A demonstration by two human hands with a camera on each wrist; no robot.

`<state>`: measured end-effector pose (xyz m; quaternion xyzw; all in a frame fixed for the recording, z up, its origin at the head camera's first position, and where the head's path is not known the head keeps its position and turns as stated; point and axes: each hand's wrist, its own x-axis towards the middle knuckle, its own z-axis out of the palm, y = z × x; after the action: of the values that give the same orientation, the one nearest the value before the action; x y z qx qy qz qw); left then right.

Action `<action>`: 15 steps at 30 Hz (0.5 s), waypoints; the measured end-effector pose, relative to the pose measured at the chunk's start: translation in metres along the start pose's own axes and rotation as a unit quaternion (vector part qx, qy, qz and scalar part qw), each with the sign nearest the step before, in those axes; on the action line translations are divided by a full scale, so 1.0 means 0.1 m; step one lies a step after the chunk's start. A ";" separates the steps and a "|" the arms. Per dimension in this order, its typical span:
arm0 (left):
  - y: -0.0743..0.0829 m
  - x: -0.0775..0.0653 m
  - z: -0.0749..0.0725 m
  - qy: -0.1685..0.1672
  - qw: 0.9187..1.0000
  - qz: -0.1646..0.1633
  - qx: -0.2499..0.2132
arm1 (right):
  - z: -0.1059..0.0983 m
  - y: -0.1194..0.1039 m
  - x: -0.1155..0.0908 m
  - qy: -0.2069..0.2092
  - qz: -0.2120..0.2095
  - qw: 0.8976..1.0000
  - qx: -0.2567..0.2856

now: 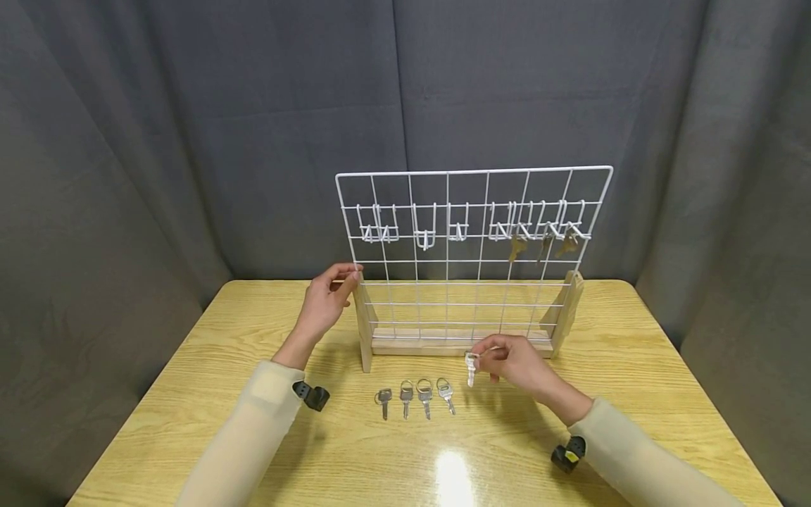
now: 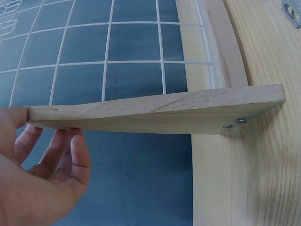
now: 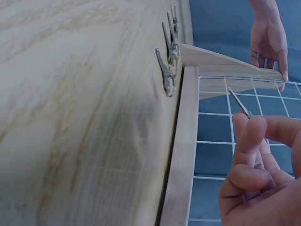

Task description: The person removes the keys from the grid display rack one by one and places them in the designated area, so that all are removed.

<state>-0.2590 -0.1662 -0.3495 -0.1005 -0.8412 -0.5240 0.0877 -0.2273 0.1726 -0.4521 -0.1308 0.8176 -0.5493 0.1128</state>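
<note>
My right hand pinches a silver key between thumb and fingertips, just above the table in front of a white wire grid rack. The same key points away from the fingertips in the right wrist view. At the rack's left end, my left hand holds the top of the wooden side support, thumb on one edge and fingers on the other side. Several silver keys with rings lie in a row on the table, the rightmost key being nearest the right hand.
White hooks line the upper grid, including a middle hook. Three keys hang at the right, among them a brass-coloured key. The rack stands on a wood-grain table, with a grey curtain behind.
</note>
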 end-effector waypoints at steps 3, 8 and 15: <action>0.00 0.00 0.00 0.001 1.000 0.002 0.001 | 0.01 0.03 0.00 -0.012 -0.004 1.000 0.008; 0.01 0.00 0.00 0.003 1.000 0.004 0.003 | 0.03 0.06 0.01 -0.024 0.001 1.000 0.005; 0.00 -0.01 0.00 -0.001 1.000 0.006 0.007 | 0.06 0.12 0.00 -0.036 0.030 0.999 -0.009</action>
<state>-0.2584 -0.1664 -0.3490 -0.1054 -0.8442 -0.5176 0.0911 -0.2268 0.1720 -0.4653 -0.1264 0.8214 -0.5335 0.1573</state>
